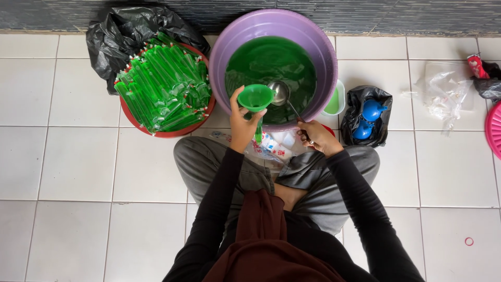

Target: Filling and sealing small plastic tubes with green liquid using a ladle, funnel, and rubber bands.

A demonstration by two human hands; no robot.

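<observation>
My left hand (242, 124) holds a green funnel (255, 97) upright at the near rim of a purple basin (222, 49) full of green liquid (266, 62). A narrow plastic bag hangs under the funnel, partly filled green. My right hand (317, 137) grips the handle of a metal ladle (281, 92), whose bowl sits over the liquid right beside the funnel. Empty printed plastic bags (274, 144) lie on my lap between the hands.
A red tray (166, 130) to the left holds several filled green tube bags, with a black plastic bag (112, 36) behind it. To the right are a small green tub (334, 102), a black bag with blue funnels (370, 117), clear plastic (443, 91) and a pink rim (493, 130).
</observation>
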